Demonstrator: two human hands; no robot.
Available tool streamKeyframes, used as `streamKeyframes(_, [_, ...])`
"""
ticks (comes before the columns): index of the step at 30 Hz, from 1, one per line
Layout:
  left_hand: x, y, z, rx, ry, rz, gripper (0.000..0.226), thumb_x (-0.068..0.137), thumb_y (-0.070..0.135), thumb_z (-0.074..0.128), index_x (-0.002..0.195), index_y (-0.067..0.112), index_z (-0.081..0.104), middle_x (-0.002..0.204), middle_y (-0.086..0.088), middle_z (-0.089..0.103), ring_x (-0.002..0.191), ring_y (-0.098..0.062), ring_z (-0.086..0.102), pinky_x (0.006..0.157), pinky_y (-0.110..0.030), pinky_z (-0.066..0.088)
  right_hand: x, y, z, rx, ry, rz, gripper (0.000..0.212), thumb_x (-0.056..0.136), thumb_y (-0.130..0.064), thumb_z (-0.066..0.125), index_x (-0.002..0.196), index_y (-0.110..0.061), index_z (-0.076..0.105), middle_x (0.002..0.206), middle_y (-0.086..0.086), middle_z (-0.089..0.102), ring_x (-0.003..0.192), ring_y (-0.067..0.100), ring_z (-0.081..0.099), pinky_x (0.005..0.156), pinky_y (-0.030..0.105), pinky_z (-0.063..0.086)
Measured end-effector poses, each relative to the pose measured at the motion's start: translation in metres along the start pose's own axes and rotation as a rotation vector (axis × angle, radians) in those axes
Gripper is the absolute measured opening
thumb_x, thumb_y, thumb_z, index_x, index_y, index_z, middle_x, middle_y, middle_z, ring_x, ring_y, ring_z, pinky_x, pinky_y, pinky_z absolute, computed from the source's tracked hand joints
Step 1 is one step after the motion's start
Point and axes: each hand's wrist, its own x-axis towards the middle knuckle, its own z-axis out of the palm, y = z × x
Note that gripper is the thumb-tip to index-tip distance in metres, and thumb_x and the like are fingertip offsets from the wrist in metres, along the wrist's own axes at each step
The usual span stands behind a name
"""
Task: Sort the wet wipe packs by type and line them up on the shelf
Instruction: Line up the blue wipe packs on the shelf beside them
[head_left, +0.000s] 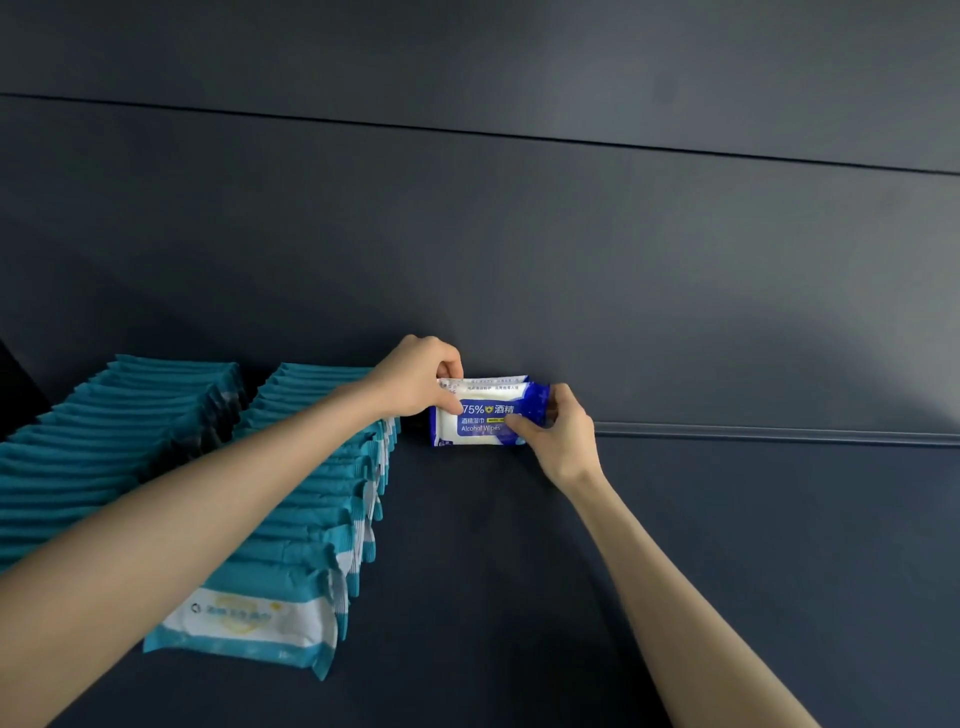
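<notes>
Fingers (451, 404) of left hand (415, 382) pinch the upper left end of the blue alcohol wipe pack (480, 422). Fingers of right hand (563, 439) pinch its right end. Pack stands upright on the shelf (519, 571), close to the back wall (571, 260), with a second pack (491, 383) just behind it. Two rows of teal packs (317, 483) stand to its left.

Matte, dark blue-grey wall (571, 234). A thin seam (467, 132) crosses it high up, sloping down rightward. A narrow rail (779, 432) runs along its foot, right side. Pale glare at far right.
</notes>
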Motion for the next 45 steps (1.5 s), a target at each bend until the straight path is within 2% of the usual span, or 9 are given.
streamKeyframes(4, [-0.002, -0.001, -0.001, 0.001, -0.012, -0.014, 0.030, 0.069, 0.014, 0.083, 0.093, 0.008, 0.066, 0.086, -0.002, 0.067, 0.075, -0.014, 0.060, 0.066, -0.024, 0.046, 0.003, -0.006, -0.002, 0.082, 0.010, -0.008, 0.038, 0.079, -0.014, 0.076, 0.102, -0.015, 0.045, 0.099, 0.000, 0.065, 0.086, 0.011, 0.064, 0.071, 0.024, 0.053])
streamKeyframes(9, [-0.009, -0.002, 0.000, 0.173, 0.028, 0.028, 0.035, 0.073, 0.021, 0.080, 0.098, 0.011, 0.059, 0.093, -0.004, 0.061, 0.079, -0.021, 0.055, 0.068, -0.031, 0.044, 0.002, -0.004, 0.006, -0.040, -0.024, -0.033, 0.047, 0.079, -0.018, 0.076, 0.116, -0.013, 0.047, 0.112, 0.003, 0.063, 0.100, 0.018, 0.063, 0.084, 0.038, 0.055])
streamKeyframes(13, [-0.014, 0.001, 0.000, 0.459, 0.064, 0.109, 0.032, 0.078, 0.033, 0.073, 0.098, 0.013, 0.059, 0.097, -0.001, 0.052, 0.080, -0.025, 0.055, 0.066, -0.032, 0.042, 0.003, -0.003, 0.009, -0.181, -0.004, -0.084, 0.041, 0.080, -0.024, 0.074, 0.111, -0.012, 0.050, 0.111, 0.003, 0.060, 0.100, 0.019, 0.059, 0.084, 0.040, 0.052])
streamKeyframes(17, [-0.014, 0.002, 0.001, 0.570, 0.094, 0.174, 0.033, 0.084, 0.035, 0.068, 0.105, 0.012, 0.060, 0.107, -0.002, 0.050, 0.090, -0.023, 0.056, 0.070, -0.033, 0.043, 0.001, -0.006, 0.011, -0.301, 0.036, -0.143, 0.041, 0.081, -0.027, 0.073, 0.112, -0.011, 0.050, 0.111, 0.003, 0.057, 0.102, 0.021, 0.054, 0.085, 0.039, 0.048])
streamKeyframes(23, [-0.013, 0.000, 0.004, 0.760, 0.158, 0.299, 0.030, 0.090, 0.036, 0.057, 0.112, 0.016, 0.057, 0.115, 0.001, 0.054, 0.110, -0.018, 0.046, 0.090, -0.029, 0.033, -0.001, -0.010, 0.009, -0.464, 0.082, -0.158, 0.049, 0.083, -0.034, 0.070, 0.118, -0.009, 0.048, 0.118, 0.007, 0.056, 0.108, 0.026, 0.051, 0.091, 0.040, 0.043])
streamKeyframes(29, [-0.014, 0.005, 0.009, 0.695, 0.130, 0.300, 0.029, 0.089, 0.029, 0.059, 0.112, 0.013, 0.059, 0.114, -0.002, 0.054, 0.109, -0.020, 0.045, 0.089, -0.031, 0.039, -0.005, -0.019, 0.004, -0.480, 0.067, -0.102, 0.051, 0.083, -0.033, 0.070, 0.122, -0.010, 0.045, 0.122, 0.008, 0.056, 0.108, 0.027, 0.053, 0.090, 0.043, 0.045])
streamKeyframes(37, [-0.019, 0.005, 0.001, 0.618, 0.105, 0.265, 0.032, 0.088, 0.033, 0.058, 0.116, 0.018, 0.059, 0.116, 0.000, 0.054, 0.110, -0.019, 0.048, 0.089, -0.031, 0.034, -0.016, -0.034, -0.008, -0.576, 0.091, -0.104, 0.059, 0.085, -0.039, 0.067, 0.130, -0.012, 0.042, 0.128, 0.007, 0.049, 0.115, 0.026, 0.045, 0.094, 0.035, 0.039])
streamKeyframes(42, [-0.039, 0.020, -0.006, 0.492, 0.201, 0.295, 0.033, 0.093, 0.035, 0.053, 0.120, 0.017, 0.059, 0.119, 0.001, 0.055, 0.110, -0.020, 0.049, 0.090, -0.033, 0.035, -0.037, -0.054, -0.033, -0.554, 0.179, -0.202, 0.046, 0.092, -0.036, 0.058, 0.130, -0.012, 0.048, 0.130, 0.004, 0.049, 0.117, 0.024, 0.041, 0.090, 0.032, 0.039])
streamKeyframes(45, [-0.059, 0.038, -0.004, 0.368, 0.356, 0.393, 0.027, 0.086, 0.023, 0.065, 0.110, 0.012, 0.066, 0.105, -0.004, 0.063, 0.097, -0.029, 0.059, 0.080, -0.038, 0.042, -0.061, -0.063, -0.056, -0.567, 0.249, -0.247, 0.041, 0.093, -0.035, 0.056, 0.128, -0.012, 0.052, 0.131, 0.002, 0.051, 0.114, 0.024, 0.042, 0.087, 0.031, 0.039])
